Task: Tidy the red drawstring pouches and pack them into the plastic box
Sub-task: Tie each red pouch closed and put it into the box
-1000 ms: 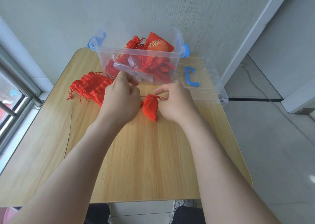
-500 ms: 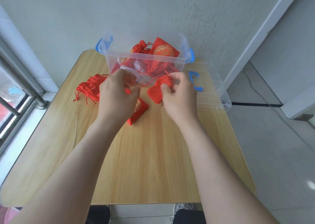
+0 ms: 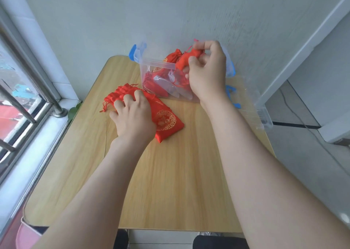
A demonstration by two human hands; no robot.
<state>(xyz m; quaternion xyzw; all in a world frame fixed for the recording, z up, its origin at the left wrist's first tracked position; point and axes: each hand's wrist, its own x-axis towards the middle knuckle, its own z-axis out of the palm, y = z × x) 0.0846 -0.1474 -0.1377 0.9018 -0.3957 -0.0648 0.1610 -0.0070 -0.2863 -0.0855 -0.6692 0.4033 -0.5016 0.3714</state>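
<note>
- Right hand (image 3: 206,69) grasps one red pouch (image 3: 186,59) above the plastic box (image 3: 157,65) at the table's (image 3: 170,173) far edge.
- Left hand (image 3: 132,114) is released, with spread fingers pressing the pouch stack (image 3: 165,123) near the left edge.

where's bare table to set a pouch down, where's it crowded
Bare wood: the near half of the table, from the gold-printed pouch to the near edge, and a strip along the window side. Crowded: the far end, where the left hand rests on the pouch pile beside the plastic box and lid; the right hand holds a small pouch over it.
</note>
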